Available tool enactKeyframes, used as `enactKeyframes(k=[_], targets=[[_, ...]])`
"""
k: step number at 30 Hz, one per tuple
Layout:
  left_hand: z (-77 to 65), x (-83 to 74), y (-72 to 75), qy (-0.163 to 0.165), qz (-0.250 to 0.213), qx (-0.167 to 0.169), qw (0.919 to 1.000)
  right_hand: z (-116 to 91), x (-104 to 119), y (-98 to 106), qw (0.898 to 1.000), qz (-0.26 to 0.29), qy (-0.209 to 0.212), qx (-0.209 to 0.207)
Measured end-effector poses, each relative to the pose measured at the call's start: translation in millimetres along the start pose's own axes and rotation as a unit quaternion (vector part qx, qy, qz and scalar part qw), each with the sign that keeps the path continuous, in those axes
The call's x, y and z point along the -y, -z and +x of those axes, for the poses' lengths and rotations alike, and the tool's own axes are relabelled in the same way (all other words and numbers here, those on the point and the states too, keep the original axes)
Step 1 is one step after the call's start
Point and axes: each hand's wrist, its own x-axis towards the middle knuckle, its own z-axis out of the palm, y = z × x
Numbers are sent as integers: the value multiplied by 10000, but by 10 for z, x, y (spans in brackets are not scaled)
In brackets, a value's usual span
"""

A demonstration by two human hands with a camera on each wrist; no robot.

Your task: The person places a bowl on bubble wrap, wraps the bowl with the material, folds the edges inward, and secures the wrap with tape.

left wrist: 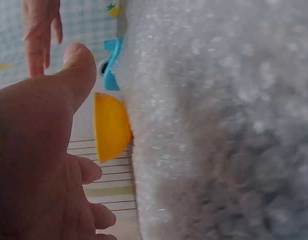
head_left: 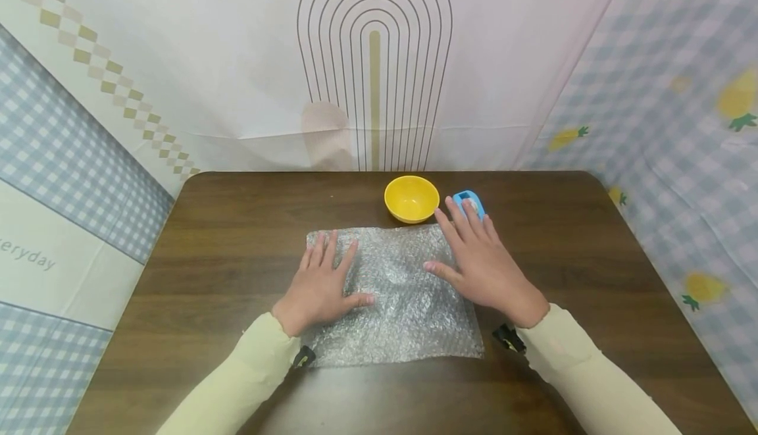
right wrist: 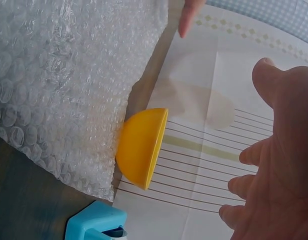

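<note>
"Where was the bubble wrap (head_left: 403, 303) from the fingers?"

"Flat on the surface (head_left: 237, 224), beneath both hands. The left hand (head_left: 322, 290) hung over its left side, the right hand (head_left: 482, 260) over its far right corner. The wrist views showed the fingers apart from the sheet."

"Which way did it run?"

"Its longer side looked to go left to right, so the hands were near opposite short ends. I'd have called the left hand nearer, since it overlapped more of the sheet."

"And the fingers?"

"Straight and spread wide on both hands, thumbs pointing inward, holding nothing."

"Anything in the way?"

"Not on top of the sheet, that I could see. The yellow bowl (head_left: 412, 198) stood just beyond its far edge; I couldn't tell whether they touched. To the bowl's right was a blue tape dispenser (head_left: 472, 195), partly hidden by the right fingertips, so I judged that side tighter."
</note>
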Motion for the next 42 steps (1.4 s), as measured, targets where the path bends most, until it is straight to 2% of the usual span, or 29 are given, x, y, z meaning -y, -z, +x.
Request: enactKeyframes(k=[8,16,22,35,42], targets=[[62,44,-121,-60,-145,319,9994,-11,-4,9,10000,15,-35,-4],[121,77,-188,-145,-137,486,9986,-5,-15,19,10000,26,-47,29],[131,84,-191,-226,-97,470,9986,0,-12,11,10000,80,31,-20],[104,52,-148,-21,-186,587,9981,69,-20,-34,9998,121,132,-55],[102,39,-148,-77,-165,546,9983,123,-46,8,9998,-60,180,-107]])
